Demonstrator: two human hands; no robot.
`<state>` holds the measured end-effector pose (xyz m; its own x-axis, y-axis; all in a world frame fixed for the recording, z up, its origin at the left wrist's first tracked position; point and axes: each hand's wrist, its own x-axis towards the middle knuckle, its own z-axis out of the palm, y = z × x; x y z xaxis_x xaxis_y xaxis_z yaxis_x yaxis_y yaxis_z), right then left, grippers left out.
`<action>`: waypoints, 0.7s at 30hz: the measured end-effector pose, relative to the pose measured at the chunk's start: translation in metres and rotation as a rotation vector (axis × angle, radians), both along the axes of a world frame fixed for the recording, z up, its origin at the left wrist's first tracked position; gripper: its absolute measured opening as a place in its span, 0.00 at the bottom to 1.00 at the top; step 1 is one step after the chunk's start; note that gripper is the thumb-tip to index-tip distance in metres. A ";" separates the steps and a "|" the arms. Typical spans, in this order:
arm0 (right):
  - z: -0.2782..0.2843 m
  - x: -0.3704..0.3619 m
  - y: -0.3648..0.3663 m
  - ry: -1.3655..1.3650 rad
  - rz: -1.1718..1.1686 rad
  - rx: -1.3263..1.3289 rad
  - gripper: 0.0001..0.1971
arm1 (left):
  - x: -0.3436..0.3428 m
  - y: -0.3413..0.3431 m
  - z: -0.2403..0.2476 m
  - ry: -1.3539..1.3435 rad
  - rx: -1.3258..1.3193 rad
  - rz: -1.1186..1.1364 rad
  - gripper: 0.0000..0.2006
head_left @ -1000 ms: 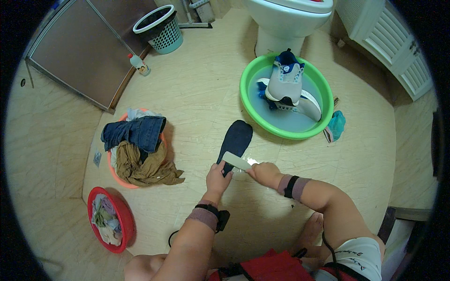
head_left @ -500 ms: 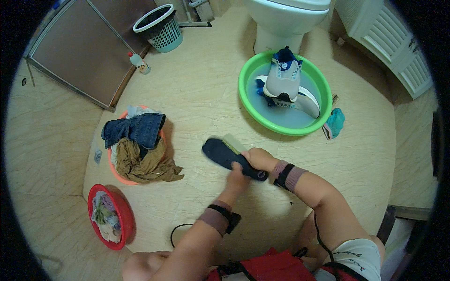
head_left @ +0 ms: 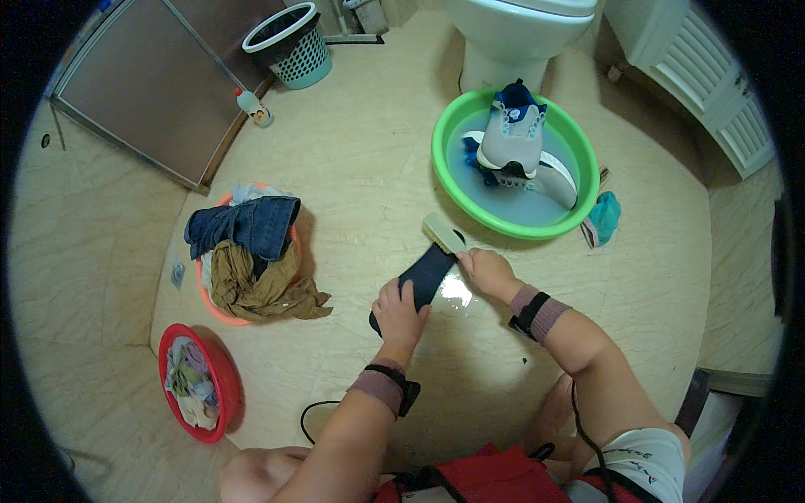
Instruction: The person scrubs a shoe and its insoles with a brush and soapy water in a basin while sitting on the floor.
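A dark navy shoe insole [head_left: 428,273] lies slanted over the floor in front of me, its far end up and to the right. My left hand [head_left: 401,313] grips its near part, with the fingers across the top. In my right hand [head_left: 489,273] is a pale scrub brush [head_left: 444,234], held by one end, its bristles at the insole's far end. Beyond the hands, a green basin [head_left: 501,225] holds cloudy water and a pair of grey and blue sneakers [head_left: 513,138], one propped on the other.
An orange basin [head_left: 220,313] of clothes and a red basin [head_left: 220,381] of cloths stand at the left. Behind are a toilet [head_left: 516,42], a lattice bin [head_left: 303,65] and a bottle [head_left: 253,109]. A teal cloth [head_left: 604,218] lies right of the green basin. Water shines on the floor [head_left: 457,291].
The insole has swung round: its far end pointed up-left before and points up-right now. My left hand has shifted slightly left onto its top, and the brush has moved to the far end.
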<state>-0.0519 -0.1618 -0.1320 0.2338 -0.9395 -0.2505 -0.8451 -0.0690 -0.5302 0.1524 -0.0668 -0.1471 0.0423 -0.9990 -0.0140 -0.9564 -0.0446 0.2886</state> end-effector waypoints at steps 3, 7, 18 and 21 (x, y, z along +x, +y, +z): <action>-0.001 0.003 -0.003 0.037 -0.002 0.000 0.28 | 0.004 0.001 -0.007 0.064 0.002 0.090 0.35; -0.017 0.024 0.019 0.153 0.266 0.001 0.26 | 0.024 0.018 -0.019 0.097 -0.071 -0.094 0.38; 0.006 0.012 -0.030 0.197 0.015 0.001 0.24 | 0.018 0.026 -0.027 0.075 -0.018 -0.071 0.41; -0.003 0.040 0.028 0.175 0.231 -0.026 0.23 | 0.023 0.024 -0.022 0.097 0.015 -0.055 0.41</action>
<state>-0.0119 -0.1341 -0.1347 0.3974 -0.8730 -0.2827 -0.8839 -0.2815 -0.3734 0.1756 -0.0432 -0.1686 -0.0144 -0.9994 -0.0309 -0.9251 0.0016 0.3796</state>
